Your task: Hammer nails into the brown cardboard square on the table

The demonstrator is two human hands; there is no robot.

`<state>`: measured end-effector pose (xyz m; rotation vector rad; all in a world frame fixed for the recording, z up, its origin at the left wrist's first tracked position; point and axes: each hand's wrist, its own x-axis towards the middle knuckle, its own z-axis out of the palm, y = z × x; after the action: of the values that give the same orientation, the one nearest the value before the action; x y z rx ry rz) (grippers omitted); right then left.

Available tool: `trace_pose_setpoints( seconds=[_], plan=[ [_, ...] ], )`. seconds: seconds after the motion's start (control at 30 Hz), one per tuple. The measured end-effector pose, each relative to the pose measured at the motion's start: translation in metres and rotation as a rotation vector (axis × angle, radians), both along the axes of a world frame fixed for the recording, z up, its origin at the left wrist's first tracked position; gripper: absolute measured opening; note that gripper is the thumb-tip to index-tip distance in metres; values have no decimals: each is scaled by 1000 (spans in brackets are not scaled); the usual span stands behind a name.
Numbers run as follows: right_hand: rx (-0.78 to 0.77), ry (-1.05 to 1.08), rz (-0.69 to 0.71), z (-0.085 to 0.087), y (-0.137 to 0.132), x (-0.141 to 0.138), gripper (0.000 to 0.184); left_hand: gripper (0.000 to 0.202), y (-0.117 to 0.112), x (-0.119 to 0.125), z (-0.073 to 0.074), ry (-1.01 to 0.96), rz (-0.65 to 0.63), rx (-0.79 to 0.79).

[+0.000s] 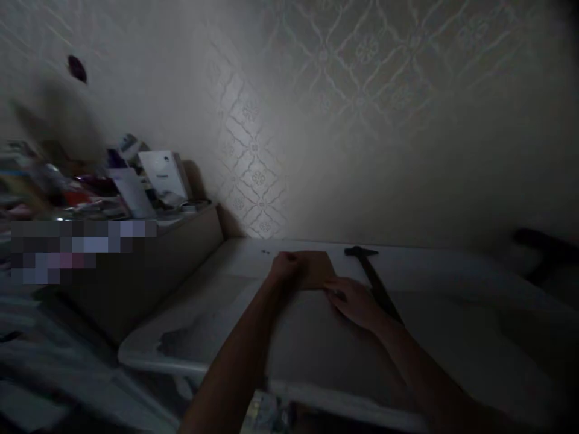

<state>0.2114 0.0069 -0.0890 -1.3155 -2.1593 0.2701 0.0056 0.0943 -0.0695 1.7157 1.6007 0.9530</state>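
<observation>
A flat brown rectangular board, perhaps wood or cardboard, lies on the white table between my hands. My left hand is closed on its left edge. At the board's near right corner, the fingers of my right hand are closed on the edge. A dark hammer rests just to the right, its head toward the wall and its handle partly behind my right forearm. Beyond my left hand lie a few tiny dark bits, too small to name for certain. The dim light hides fine detail.
A patterned wall rises behind the table. On the left stands a higher cabinet, crowded with blurred items and a white box. A dark object sits at the far right.
</observation>
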Motion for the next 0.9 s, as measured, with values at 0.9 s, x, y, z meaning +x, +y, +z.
trace_pose_setpoints(
  seconds=[0.9],
  plan=[
    [-1, -1, 6, 0, 0, 0, 32, 17, 5, -1, -5, -98, -46, -48]
  ],
)
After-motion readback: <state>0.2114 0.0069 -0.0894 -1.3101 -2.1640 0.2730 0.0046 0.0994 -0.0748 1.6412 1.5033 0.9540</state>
